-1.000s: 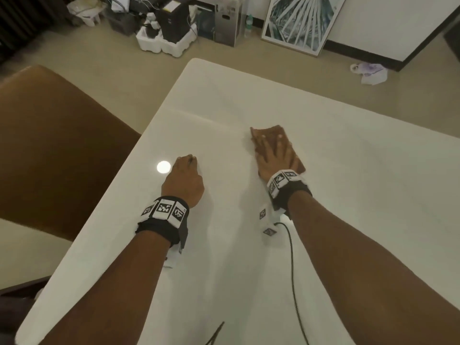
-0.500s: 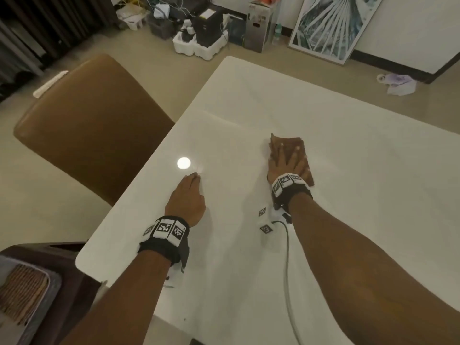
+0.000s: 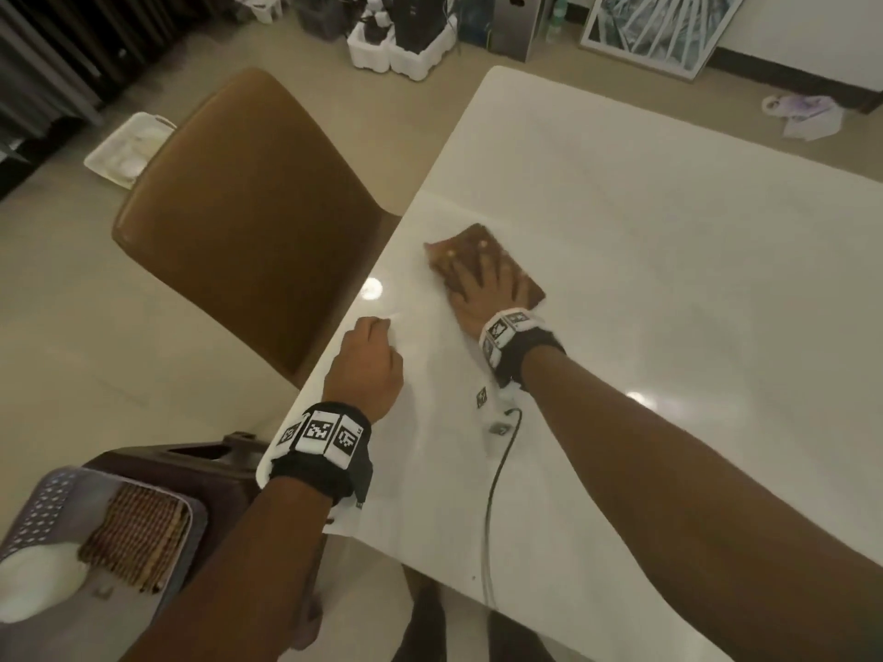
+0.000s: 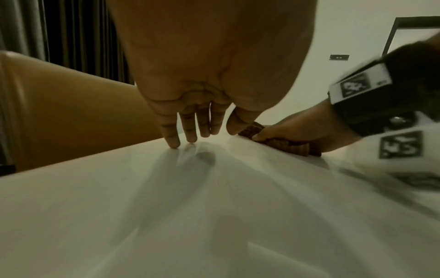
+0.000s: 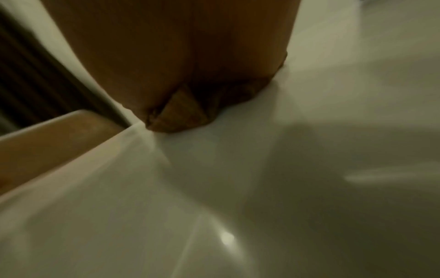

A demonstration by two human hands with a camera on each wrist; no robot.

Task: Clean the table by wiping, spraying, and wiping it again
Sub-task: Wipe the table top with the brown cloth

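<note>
A folded brown cloth (image 3: 478, 241) lies on the white table (image 3: 669, 279), close to its left edge. My right hand (image 3: 478, 286) lies flat on the cloth with fingers spread and straight, pressing it down. In the left wrist view the same right hand (image 4: 304, 129) covers the cloth (image 4: 281, 145). The blurred right wrist view shows only the palm (image 5: 178, 56) above a fold of cloth (image 5: 181, 116). My left hand (image 3: 370, 358) rests near the table's left edge. Its fingertips (image 4: 173, 144) touch the bare surface and hold nothing. No spray bottle is in view.
A brown chair (image 3: 248, 207) stands against the table's left edge. At the lower left, a purple basket (image 3: 43, 508) holds a woven cloth (image 3: 134, 532) and something white. A thin cable (image 3: 492, 494) runs over the table by my right forearm. Boxes and a framed picture (image 3: 659, 26) stand on the floor beyond.
My right hand has slid the cloth leftward, toward the edge by the chair. The left hand has also shifted closer to that edge, still touching the table.
</note>
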